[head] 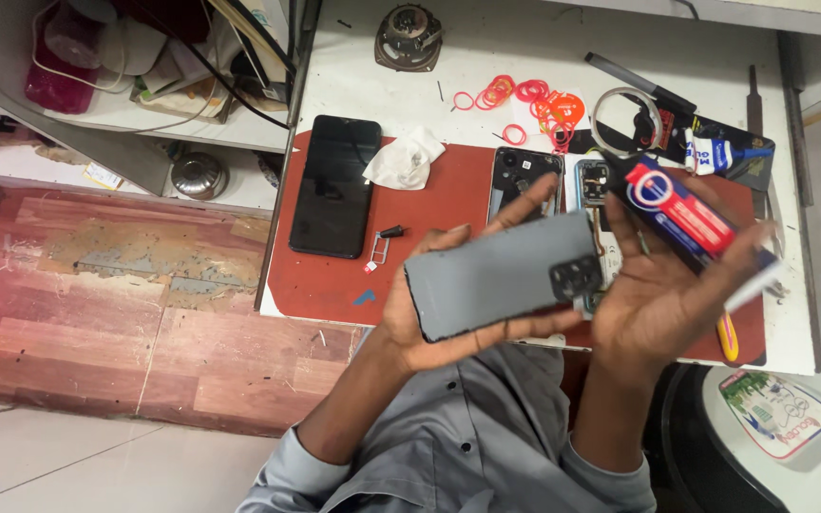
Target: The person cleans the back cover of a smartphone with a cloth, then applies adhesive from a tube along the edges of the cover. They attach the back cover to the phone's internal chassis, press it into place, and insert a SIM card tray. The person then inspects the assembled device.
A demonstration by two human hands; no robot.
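Two hands are raised above the counter [353,76]: a grey phone back cover [501,275] is clasped in the left hand [429,323], a glue tube [691,214] gripped firmly in the right hand [658,294].

Both hands raised, palms up: left hand [429,318] fingers curled in grip, right hand [653,294] fingers spread, clasping

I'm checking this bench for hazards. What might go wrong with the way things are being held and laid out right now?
The grey phone back cover lies loosely on the left hand, above the floor edge, so it may slip. The blue-and-red glue tube in the right hand might smear adhesive on the cover. The small SIM tray on the red mat may get lost.
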